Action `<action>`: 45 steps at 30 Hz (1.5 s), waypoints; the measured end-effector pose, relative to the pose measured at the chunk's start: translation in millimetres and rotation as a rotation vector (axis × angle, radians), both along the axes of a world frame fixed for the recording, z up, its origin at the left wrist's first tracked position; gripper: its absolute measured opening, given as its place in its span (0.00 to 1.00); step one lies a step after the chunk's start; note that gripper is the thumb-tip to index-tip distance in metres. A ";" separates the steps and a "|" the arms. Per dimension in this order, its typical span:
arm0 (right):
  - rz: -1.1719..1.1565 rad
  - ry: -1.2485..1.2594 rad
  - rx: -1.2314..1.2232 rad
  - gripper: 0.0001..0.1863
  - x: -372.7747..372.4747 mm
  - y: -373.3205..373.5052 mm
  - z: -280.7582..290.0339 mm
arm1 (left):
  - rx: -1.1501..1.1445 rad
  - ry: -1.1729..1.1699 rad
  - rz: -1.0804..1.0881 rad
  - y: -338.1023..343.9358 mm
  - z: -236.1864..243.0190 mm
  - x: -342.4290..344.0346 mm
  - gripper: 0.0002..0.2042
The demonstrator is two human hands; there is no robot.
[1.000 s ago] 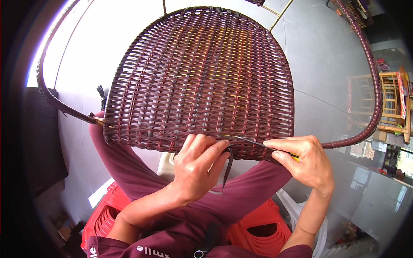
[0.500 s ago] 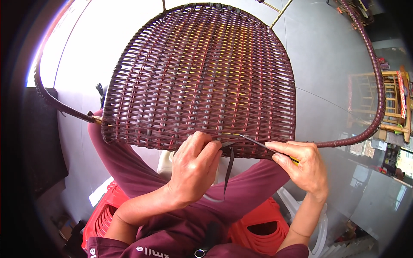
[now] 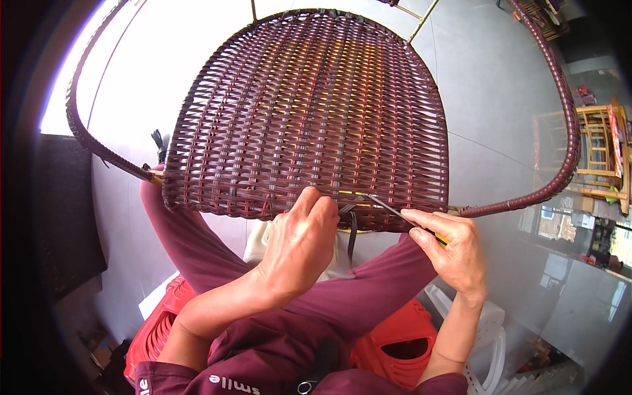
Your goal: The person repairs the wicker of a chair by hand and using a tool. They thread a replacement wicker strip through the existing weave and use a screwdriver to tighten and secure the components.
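A brown woven chair seat (image 3: 303, 118) rests across my knees, its near edge toward me. My left hand (image 3: 299, 243) is closed at that edge, the fingers pinching a flat dark weaving strip (image 3: 351, 237) whose loose end hangs down. In my right hand (image 3: 451, 247) is a screwdriver-like tool (image 3: 392, 209) with a thin metal shaft and a yellow and black handle. Its tip meets the weave just right of my left fingertips, where a bit of yellow frame shows. My left fingers hide part of the strip.
Wrapped curved arms of the chair loop out at the left (image 3: 82, 135) and right (image 3: 569, 131). Below me are red plastic stools (image 3: 395, 342) and a white plastic chair (image 3: 490, 329). A wooden frame (image 3: 599, 151) stands far right. A dark strip bundle (image 3: 158, 145) lies by my left knee.
The chair seat's near edge has shifted slightly up and away. My right hand and the tool have moved a little left and up, bringing the tip closer to my left fingers.
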State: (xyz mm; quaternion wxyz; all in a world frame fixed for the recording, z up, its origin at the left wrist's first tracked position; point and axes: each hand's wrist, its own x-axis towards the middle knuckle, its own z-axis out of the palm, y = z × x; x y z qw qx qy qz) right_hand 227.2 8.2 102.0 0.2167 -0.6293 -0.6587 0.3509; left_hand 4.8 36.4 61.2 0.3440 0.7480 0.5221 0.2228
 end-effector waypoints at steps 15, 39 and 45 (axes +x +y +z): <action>-0.130 0.039 0.131 0.14 -15.2 -14.7 -8.5 | 0.049 -0.110 0.119 -12.5 -13.9 14.1 0.05; 0.222 -0.045 0.063 0.13 8.9 30.3 -1.5 | 0.053 -0.137 0.102 -12.2 -19.4 12.1 0.06; 0.114 -0.008 0.168 0.18 6.9 10.1 -25.4 | 0.025 -0.119 0.094 -11.4 -16.6 11.0 0.06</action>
